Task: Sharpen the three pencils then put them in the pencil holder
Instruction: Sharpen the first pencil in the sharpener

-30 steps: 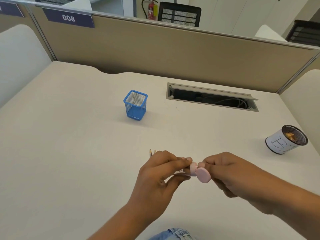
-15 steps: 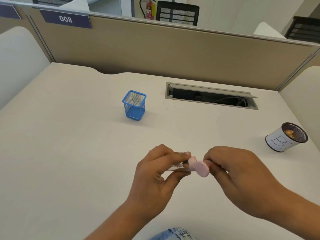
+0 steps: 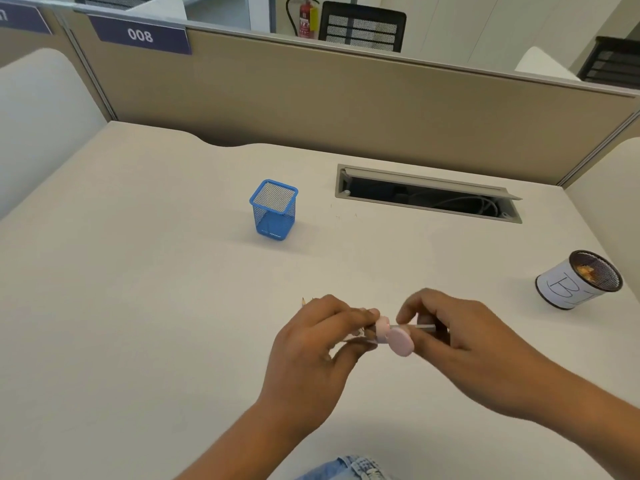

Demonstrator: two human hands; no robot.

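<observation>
left hand (image 3: 311, 336) grips pink sharpener (image 3: 394, 337) | right hand (image 3: 450, 334) pinches pencil (image 3: 424, 328) entering it | blue pencil holder (image 3: 273, 210) well apart on tabletop (image 3: 138, 306)

Desk (image 3: 138, 306): cream top, far edge w/ curved cutout. Cable tray (image 3: 427, 194) recessed at approx 1 o'clock, flap open, cables visible inside. Round mesh cup (image 3: 576, 280) at 3 o'clock, tilted, white paper wrap marked "B", orange bits inside. Tan partition (image 3: 346, 102) runs across 12 o'clock side. Blue label (image 3: 140, 36) reading "008" fixed on partition at 11 o'clock. Beyond partition: red fire extinguisher (image 3: 306, 17) and black mesh chair (image 3: 362, 29), side by side at 12 o'clock. Denim fabric (image 3: 349, 469) at 6 o'clock edge.
</observation>
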